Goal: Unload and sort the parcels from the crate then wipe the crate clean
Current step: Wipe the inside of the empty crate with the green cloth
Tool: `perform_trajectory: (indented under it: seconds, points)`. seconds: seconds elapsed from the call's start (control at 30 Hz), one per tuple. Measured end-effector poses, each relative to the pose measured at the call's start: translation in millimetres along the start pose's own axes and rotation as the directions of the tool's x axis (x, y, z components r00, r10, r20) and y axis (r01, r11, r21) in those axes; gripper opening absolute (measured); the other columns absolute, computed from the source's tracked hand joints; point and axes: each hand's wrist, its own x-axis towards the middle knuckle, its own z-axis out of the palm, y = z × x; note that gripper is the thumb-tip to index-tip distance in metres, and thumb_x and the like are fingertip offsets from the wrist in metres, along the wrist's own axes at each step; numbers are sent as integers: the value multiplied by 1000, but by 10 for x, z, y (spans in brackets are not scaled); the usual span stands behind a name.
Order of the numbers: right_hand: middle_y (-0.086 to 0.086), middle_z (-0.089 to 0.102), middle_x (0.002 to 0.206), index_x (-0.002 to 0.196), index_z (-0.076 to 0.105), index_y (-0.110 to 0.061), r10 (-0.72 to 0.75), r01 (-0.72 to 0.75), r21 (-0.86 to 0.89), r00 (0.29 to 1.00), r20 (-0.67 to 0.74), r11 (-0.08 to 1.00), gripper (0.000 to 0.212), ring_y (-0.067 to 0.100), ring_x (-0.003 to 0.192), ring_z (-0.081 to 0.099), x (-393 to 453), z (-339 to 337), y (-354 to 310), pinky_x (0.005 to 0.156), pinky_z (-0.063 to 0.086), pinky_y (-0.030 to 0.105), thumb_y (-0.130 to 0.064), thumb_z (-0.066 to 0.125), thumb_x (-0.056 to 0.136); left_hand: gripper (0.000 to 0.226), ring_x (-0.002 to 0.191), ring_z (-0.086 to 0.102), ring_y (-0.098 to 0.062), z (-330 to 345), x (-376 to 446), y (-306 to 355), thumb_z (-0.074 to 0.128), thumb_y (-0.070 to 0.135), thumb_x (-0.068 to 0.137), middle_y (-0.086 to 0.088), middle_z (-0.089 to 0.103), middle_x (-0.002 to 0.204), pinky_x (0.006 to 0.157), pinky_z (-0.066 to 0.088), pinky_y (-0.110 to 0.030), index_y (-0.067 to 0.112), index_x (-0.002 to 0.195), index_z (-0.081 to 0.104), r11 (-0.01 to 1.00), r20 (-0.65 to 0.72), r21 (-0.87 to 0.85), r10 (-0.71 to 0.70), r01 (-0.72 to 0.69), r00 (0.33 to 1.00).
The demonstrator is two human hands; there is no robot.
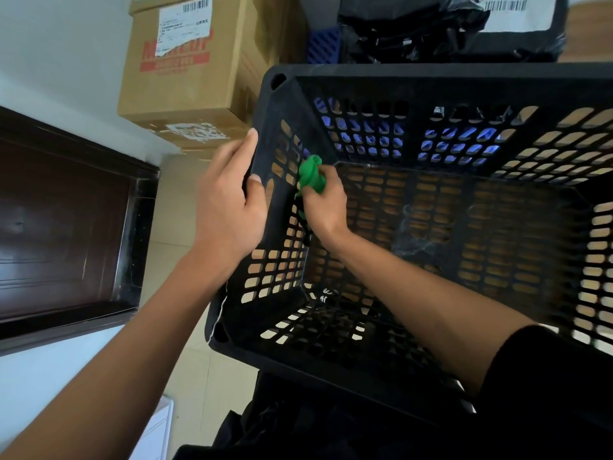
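Note:
A big black perforated crate (pixel 431 78) fills the middle and right of the head view, with nothing inside it. My left hand (pixel 229 200) grips the crate's left rim, thumb inside and fingers outside. Inside the crate, my right hand (pixel 323 202) is closed on a crumpled green cloth (pixel 311 174) and presses it against the inner left wall near the far corner. Parcels stand beyond the crate: stacked cardboard boxes (pixel 185 71) at the far left, and black plastic mailer bags (pixel 414 24) with barcode labels at the back.
A dark wooden door (pixel 66 227) is on the left, set in a white wall. A blue perforated crate (pixel 323 44) shows behind the black one. The floor (pixel 195 376) is pale tile. Dark fabric lies below the crate's near edge.

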Motion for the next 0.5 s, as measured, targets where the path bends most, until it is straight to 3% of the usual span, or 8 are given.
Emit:
perform_trajectory:
  seconds: [0.17,0.3,0.37,0.5]
  points:
    - [8,52,132,137,48,-16,-266,268,71,963,-33,961,51,19,120,52,-327,112,-320,106,45,36,-6,58,88,53,127,52,-16,-6,1,-7,50,-4,94,-15,59,137,107,34,-9,-3,147,49,1000,-3,5,4,-4,1000]
    - [14,40,143,149,38,-6,-455,448,-128,890,-25,885,59,22,133,40,-339,160,30,115,34,25,4,52,92,53,127,53,-18,-8,2,-11,49,-3,94,-14,59,137,107,36,-12,-3,147,48,1000,3,6,-5,5,1000]
    - [15,37,149,156,33,-9,-408,401,-290,912,41,869,66,24,131,37,-208,96,327,111,30,16,9,49,94,53,128,51,-15,-13,-4,7,49,-4,95,-12,58,138,106,34,-10,-2,148,48,1000,5,4,-18,18,1000]
    - [21,48,140,153,41,-2,-245,298,-578,954,170,760,62,37,120,48,103,-142,650,106,46,42,9,52,93,53,126,46,-4,-29,-9,20,49,-3,96,-10,58,139,106,33,-8,-1,149,48,1000,9,-4,-29,29,1000]
